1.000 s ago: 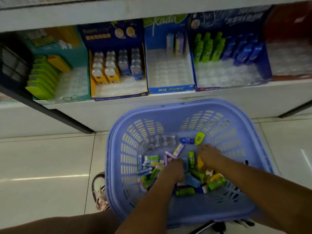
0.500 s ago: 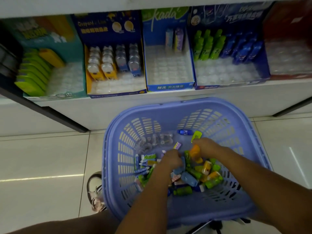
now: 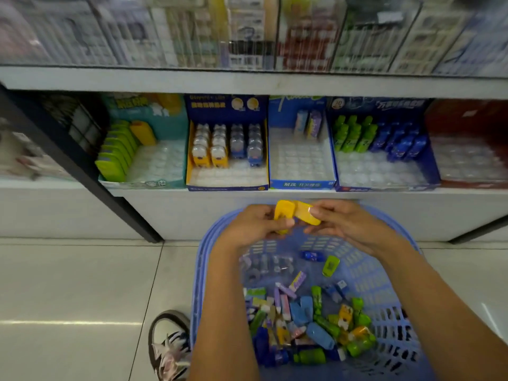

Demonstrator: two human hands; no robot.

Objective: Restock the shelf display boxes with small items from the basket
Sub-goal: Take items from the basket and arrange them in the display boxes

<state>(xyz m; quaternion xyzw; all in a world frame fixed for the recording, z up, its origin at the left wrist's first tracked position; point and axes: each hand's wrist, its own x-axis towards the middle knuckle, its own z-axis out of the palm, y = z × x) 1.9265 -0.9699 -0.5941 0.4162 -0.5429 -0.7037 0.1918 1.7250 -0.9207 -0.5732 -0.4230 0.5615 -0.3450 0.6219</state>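
A quick tally

Five display boxes (image 3: 301, 160) are sitting on the shelf (image 3: 275, 192), the middle one holding just two sticks (image 3: 301, 125). One basket (image 3: 198, 284) is standing below. The left hand (image 3: 255, 224) and right hand (image 3: 349, 224) are gripping two yellow items (image 3: 283, 213), one apiece.

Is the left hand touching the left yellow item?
Touching. In the head view the left hand grips the left yellow item, thumb across it.

The white shelf (image 3: 154, 191) carries five display boxes side by side — a teal box (image 3: 170, 122), a yellow-and-navy box (image 3: 226, 185), a blue box (image 3: 302, 185), a dark blue box (image 3: 384, 105) and a red box (image 3: 467, 116). On the tiled floor (image 3: 68, 284) stands a shoe (image 3: 167, 345), just left of the basket (image 3: 200, 270).
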